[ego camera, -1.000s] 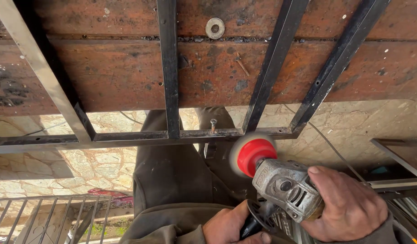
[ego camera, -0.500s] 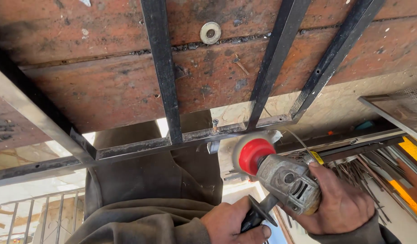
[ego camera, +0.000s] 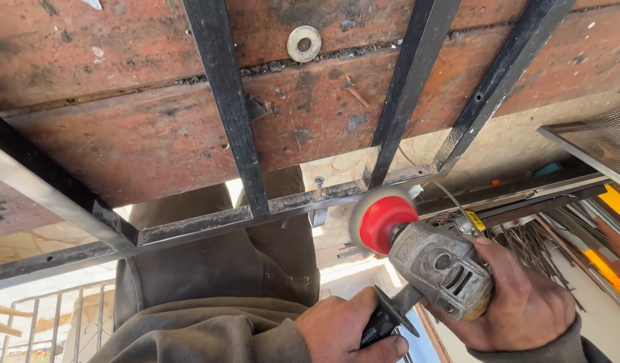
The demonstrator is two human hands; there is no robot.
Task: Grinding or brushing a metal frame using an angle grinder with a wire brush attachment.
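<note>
Angle grinder (ego camera: 439, 263), lower right: right hand (ego camera: 525, 302) grips body, left hand (ego camera: 343, 329) clasps side handle; best kept square to steel frame rail (ego camera: 290, 205).

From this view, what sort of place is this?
Likely a metalworking or welding yard, partly outdoors. The right hand and left hand hold an angle grinder at a black steel frame lying on a rusty table, with loose rods piled on the stone floor.
</note>
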